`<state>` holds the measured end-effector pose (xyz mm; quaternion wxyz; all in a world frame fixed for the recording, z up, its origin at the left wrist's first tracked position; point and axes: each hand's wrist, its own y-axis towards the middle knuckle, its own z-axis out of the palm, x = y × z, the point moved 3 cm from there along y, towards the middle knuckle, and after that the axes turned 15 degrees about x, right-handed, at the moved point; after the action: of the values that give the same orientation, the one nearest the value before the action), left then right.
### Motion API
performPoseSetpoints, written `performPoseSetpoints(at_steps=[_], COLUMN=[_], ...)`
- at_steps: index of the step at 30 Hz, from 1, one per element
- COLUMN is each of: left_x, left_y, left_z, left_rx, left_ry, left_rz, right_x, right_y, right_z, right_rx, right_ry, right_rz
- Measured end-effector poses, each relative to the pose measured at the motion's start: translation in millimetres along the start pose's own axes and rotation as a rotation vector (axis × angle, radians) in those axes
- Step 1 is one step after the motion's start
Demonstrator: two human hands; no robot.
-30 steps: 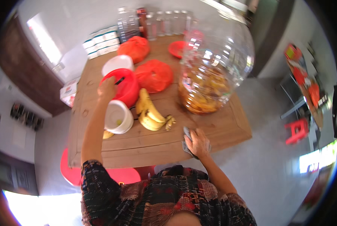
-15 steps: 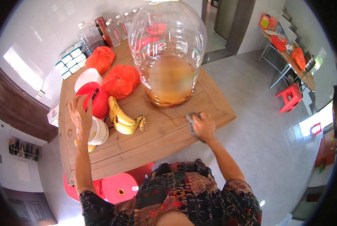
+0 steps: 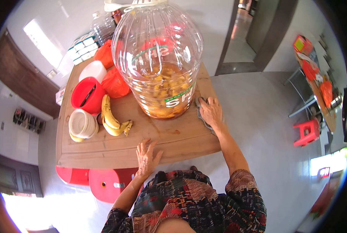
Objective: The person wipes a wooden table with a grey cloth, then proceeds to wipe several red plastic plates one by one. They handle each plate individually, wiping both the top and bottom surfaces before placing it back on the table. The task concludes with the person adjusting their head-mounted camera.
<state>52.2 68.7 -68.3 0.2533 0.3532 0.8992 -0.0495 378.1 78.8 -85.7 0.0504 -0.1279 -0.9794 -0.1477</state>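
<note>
My right hand [image 3: 211, 112] lies on a grey cloth [image 3: 198, 102] and presses it to the wooden table [image 3: 103, 150] near its right edge. My left hand [image 3: 146, 158] rests at the table's front edge, its fingers spread and nothing in them. Between and beyond my hands stands a large clear plastic jug [image 3: 158, 62], holding amber liquid and yellow chunks. A wet-looking patch shows on the wood just before it. Left of the jug are spotted bananas [image 3: 109, 118], a stack of white tubs [image 3: 83, 124] and a red bowl [image 3: 85, 93] with a dark, slim object in it.
Red plastic bags [image 3: 115, 83] and a white bowl [image 3: 93, 71] sit behind the red bowl. Further back are stacked white-and-green boxes [image 3: 82, 48] and clear bottles [image 3: 102, 27]. Red stools [image 3: 107, 184] stand under the front edge. A side table [image 3: 317, 91] and red stool [image 3: 306, 132] are at right.
My left hand has come down from above the white tubs to the front edge of the table. My right hand has moved with the cloth along the right side, beside the jug. The view has shifted.
</note>
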Motion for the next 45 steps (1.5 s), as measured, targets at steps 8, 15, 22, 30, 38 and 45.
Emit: performPoseSetpoints(at_steps=[8,15,22,30,38,45], left_x=[-30.2,-29.6,-27.6,-8.7,7.3,-4.3], left_y=[5.2,5.5,2.4,-2.2,-2.8,-4.5], left_z=[32.4,36.7,38.6,40.0,43.1,45.5], left_rx=[-0.028,0.008,-0.023,-0.143,-0.247,-0.332], left_ry=[0.235,0.362,0.354,-0.024,-0.323,-0.093], left_rz=[-0.192,-0.244,-0.229,-0.231,-0.275,-0.255], right_x=[-38.4,-39.4,-4.2,105.6,179.4,135.9], right_y=[88.9,90.5,23.8,-42.3,-81.9,-111.1], right_z=[30.5,34.3,12.2,0.6,-0.3,-23.3], right_rx=[0.031,0.039,0.074,0.077,0.170,0.252], right_ry=[0.008,-0.033,-0.088,-0.072,0.054,0.204], right_rz=[-0.040,-0.082,0.041,0.012,-0.357,-0.554])
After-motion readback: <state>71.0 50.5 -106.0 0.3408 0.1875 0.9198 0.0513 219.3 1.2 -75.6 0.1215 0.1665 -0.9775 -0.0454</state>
